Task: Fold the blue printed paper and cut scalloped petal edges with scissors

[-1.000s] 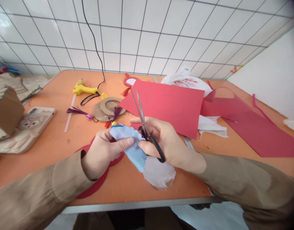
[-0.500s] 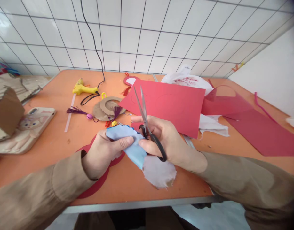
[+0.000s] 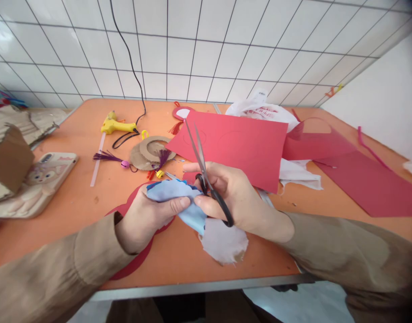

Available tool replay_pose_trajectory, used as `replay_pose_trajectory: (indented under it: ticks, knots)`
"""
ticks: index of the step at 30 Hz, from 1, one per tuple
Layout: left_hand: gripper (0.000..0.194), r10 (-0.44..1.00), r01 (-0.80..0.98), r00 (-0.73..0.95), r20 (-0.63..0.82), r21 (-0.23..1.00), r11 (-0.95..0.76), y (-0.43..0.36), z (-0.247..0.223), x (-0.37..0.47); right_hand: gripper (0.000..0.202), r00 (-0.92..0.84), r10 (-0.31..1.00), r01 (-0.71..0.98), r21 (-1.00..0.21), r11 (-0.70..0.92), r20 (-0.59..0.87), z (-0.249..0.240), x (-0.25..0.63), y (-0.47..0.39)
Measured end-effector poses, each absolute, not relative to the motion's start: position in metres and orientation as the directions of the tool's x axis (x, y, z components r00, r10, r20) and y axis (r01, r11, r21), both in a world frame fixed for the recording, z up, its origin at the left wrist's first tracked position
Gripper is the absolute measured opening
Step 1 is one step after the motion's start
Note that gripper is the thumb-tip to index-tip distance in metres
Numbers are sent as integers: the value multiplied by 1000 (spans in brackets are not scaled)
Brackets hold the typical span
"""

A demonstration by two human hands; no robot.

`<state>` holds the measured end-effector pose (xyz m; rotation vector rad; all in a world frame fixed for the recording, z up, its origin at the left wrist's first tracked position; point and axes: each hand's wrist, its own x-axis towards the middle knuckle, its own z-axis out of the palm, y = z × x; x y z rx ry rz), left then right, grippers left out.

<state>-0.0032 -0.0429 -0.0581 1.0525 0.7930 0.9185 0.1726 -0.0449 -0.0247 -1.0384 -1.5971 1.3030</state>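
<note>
In the head view, just below the frame's centre, my left grip (image 3: 143, 217) pinches the blue cloth (image 3: 174, 190); my right grip (image 3: 237, 195) is closed around the scissors (image 3: 203, 168), blades slightly parted, pointing up-frame.

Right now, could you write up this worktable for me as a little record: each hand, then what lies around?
Left hand: pinching blue cloth
Right hand: holding scissors, thumb by the cloth
Blades: slightly parted, pointing toward the wall
Near table edge: frayed white piece
Beyond the hands: red sheet, cardboard ring
Left side: glue gun, phone
Far right: plastic bag
</note>
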Motion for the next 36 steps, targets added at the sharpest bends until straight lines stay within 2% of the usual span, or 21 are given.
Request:
replay_pose_trajectory:
  ticks: [7, 15, 21, 27, 33, 36]
  knots:
    - [15, 933, -265, 353, -71, 949, 172, -42, -54, -4, 38, -368, 930, 42, -999, 1, -15, -21, 183, -38]
    - [15, 943, -178, 329, -44, 978, 108, -42, -54, -5, 33, -351, 936, 94, -995, 35, -1, -25, 175, -39]
    - [23, 939, -257, 320, -124, 943, 212, -42, -54, -3, 30, -315, 946, 105, -994, -41, -72, -22, 175, -38]
    - [20, 960, -276, 249, -133, 940, 201, -40, -53, -3, 33, -329, 944, 13, -999, -40, -42, -20, 180, -37]
    - [11, 996, -142, 92, -15, 989, 28, -40, -50, -4, 36, -332, 939, -12, -994, -105, -95, -23, 176, -37]
    - [10, 994, -77, 104, 40, 997, -32, -42, -45, -2, 40, -350, 931, -3, -994, -109, -101, -27, 171, -39]
